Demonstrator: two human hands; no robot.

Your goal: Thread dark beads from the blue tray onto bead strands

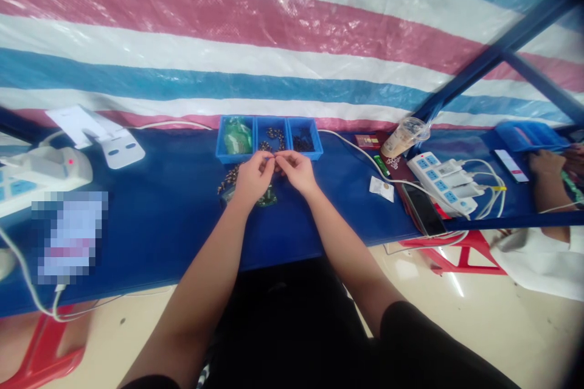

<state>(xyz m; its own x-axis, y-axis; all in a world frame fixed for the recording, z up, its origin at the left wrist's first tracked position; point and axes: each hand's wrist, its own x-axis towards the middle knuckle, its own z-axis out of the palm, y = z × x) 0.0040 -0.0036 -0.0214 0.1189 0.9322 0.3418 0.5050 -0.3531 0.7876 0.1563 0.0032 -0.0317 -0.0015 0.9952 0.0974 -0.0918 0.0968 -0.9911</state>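
Note:
My left hand (254,176) and my right hand (295,171) meet fingertip to fingertip over the blue table, just in front of a blue three-part bin (269,160). Both are closed in a pinch; whatever sits between the fingertips is too small to make out. Green plastic packaging (238,136) fills the bin's left compartment. Small brown-gold pieces (274,134) lie in the middle one, and small dark pieces (302,141) in the right one. More brown-gold pieces (229,179) are heaped beside my left hand. Under my hands lies a green plastic bag (268,196), partly hidden.
At right are an iced drink cup (404,137), a white packet (382,189), a dark phone (424,209) and a power strip (441,184) with cables. A co-worker's hand (546,163) is farther right. A white stand (119,146) and a blurred-out screen (73,237) are at left.

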